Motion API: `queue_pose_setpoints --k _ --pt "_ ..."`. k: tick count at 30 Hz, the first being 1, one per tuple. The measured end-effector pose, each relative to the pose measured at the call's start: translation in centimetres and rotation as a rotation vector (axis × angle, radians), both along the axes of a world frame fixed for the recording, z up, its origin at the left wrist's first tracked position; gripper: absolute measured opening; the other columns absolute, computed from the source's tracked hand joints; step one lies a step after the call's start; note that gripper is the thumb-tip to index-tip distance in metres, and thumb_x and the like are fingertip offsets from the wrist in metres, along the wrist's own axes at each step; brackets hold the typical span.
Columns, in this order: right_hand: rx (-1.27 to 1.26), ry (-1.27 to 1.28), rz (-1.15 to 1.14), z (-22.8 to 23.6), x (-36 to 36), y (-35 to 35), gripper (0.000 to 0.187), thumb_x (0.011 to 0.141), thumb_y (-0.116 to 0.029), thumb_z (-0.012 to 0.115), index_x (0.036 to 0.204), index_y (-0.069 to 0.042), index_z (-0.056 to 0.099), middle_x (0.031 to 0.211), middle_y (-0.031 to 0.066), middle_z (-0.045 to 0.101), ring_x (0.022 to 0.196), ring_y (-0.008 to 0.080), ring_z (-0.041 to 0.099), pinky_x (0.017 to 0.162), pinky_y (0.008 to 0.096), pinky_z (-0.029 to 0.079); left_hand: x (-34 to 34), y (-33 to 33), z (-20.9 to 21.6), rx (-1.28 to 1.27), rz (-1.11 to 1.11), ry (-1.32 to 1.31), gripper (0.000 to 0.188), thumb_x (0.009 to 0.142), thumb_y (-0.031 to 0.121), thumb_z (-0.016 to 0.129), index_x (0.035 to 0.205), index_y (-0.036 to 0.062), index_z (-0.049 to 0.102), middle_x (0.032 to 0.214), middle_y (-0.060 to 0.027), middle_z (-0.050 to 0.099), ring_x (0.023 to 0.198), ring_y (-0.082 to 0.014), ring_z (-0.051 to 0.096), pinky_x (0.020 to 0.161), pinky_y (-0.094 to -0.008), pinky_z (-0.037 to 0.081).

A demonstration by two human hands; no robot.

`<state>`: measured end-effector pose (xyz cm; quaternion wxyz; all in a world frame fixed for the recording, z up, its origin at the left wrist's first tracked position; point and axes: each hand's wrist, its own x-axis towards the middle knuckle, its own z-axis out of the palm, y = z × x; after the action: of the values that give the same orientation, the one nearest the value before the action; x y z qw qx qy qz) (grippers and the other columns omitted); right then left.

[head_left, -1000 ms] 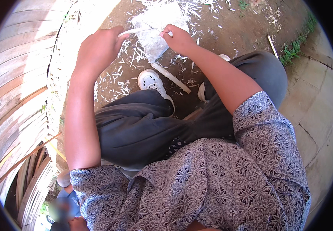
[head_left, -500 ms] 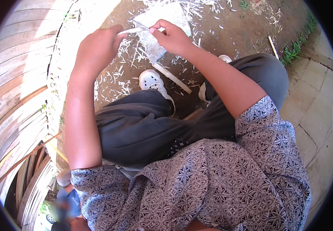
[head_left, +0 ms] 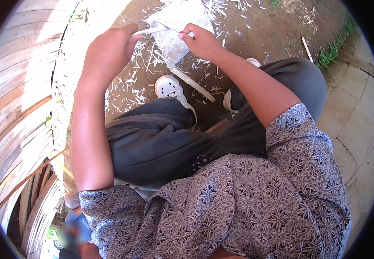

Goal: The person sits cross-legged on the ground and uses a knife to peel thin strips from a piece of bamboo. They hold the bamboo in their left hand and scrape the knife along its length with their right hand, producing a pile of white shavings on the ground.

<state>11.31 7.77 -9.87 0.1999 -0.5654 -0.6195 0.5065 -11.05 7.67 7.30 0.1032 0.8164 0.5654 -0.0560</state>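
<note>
A slim, pale stick of peeled wood [head_left: 150,30] juts from my left hand [head_left: 111,52], whose fingers are closed around its near end. My right hand [head_left: 203,43] pinches a thin knife [head_left: 169,28] between thumb and fingers. Its narrow grey blade points up and left, crossing the stick's far end. Whether the blade touches the wood is hard to tell, and the knife's handle is hidden in the hand. Below both hands, a whitish flat slab [head_left: 173,52] lies on the ground among pale shavings [head_left: 141,64].
A longer split stick [head_left: 193,84] lies on the soil beside my white shoe [head_left: 168,87]. Weathered boards [head_left: 18,86] run along the left. Paving slabs [head_left: 342,116] and grass [head_left: 329,56] border the right. Another person [head_left: 79,233] is at lower left.
My right hand has shifted right with the knife, away from my left hand, so more of the blade and stick shows. The left hand has barely moved.
</note>
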Motion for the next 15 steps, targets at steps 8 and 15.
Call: queue_pose_setpoints --k 8,15 --pt "0.022 -0.197 -0.029 -4.7 2.9 -0.1 0.029 0.1 -0.037 0.06 0.108 -0.01 0.066 0.083 0.0131 0.07 0.077 0.0278 0.069 0.075 0.0426 0.052 -0.7 0.2 -0.4 0.012 0.04 0.003 0.023 0.103 0.025 0.058 0.099 0.0036 0.065 0.072 -0.0185 0.065 0.072 -0.0388 0.065 0.068 -0.0475 0.049" --pt "-0.096 0.297 -0.011 4.9 -2.6 0.1 0.03 0.101 -0.037 0.063 0.111 -0.009 0.065 0.07 0.0049 0.062 0.062 0.0136 0.058 0.061 0.033 0.046 -0.3 0.3 -0.4 0.039 0.027 0.02 0.02 0.102 0.023 0.059 0.099 0.0045 0.066 0.07 -0.0148 0.067 0.071 -0.036 0.068 0.068 -0.0459 0.051"
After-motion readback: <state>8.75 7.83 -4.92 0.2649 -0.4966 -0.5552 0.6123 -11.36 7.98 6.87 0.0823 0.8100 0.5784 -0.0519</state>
